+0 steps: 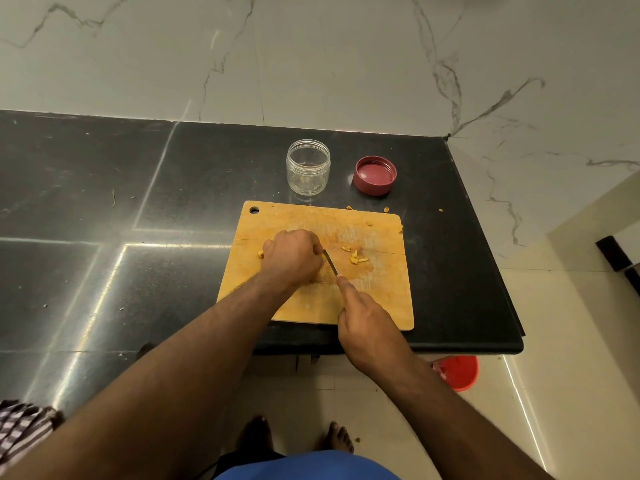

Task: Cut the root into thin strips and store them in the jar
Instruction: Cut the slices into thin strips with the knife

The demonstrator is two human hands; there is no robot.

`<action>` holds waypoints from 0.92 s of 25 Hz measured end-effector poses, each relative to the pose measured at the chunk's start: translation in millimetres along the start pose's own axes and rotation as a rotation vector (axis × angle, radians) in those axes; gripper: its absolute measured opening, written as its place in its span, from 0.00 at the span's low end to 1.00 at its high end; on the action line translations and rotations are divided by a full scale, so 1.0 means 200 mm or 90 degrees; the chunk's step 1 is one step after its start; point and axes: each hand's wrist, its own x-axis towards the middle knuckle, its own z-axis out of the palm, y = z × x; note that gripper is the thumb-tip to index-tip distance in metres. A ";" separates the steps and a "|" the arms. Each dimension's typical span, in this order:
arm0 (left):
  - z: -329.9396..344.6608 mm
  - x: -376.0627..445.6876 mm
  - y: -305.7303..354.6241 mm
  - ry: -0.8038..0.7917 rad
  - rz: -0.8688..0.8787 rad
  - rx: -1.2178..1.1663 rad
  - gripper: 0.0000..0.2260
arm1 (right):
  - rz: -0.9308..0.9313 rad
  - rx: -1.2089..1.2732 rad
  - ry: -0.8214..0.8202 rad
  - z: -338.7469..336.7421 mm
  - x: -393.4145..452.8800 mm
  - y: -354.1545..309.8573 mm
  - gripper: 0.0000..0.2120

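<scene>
On a black counter [104, 188] lies a wooden cutting board [377, 299]. The left hand [292, 256] rests curled on the board, knuckles up, whatever it holds hidden beneath it. The right hand [370, 323] grips a knife [330, 262] — forefinger laid along the blade's spine, the blade just beside the left fingers. Small yellow cut pieces [355, 256] lie scattered right of the blade. Beyond the board stand a clear jar [308, 169] — open-mouthed — and a red lid [374, 174], upturned.

root hidden under left hand [292, 258], knife [330, 262] handle inside right hand [367, 323]
</scene>
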 end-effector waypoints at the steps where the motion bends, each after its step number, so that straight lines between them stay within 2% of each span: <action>1: 0.00 0.00 0.00 -0.001 -0.003 -0.001 0.07 | 0.002 -0.009 -0.009 0.00 0.01 0.00 0.26; 8: 0.01 0.01 0.00 -0.015 -0.019 -0.016 0.05 | 0.009 0.008 -0.020 0.00 -0.12 0.02 0.26; 13: 0.02 0.00 -0.02 0.003 0.003 -0.011 0.07 | -0.005 0.030 0.051 -0.02 -0.10 0.02 0.25; 23: 0.03 -0.01 -0.02 0.015 -0.027 -0.043 0.07 | -0.011 0.003 0.016 0.01 -0.02 -0.02 0.25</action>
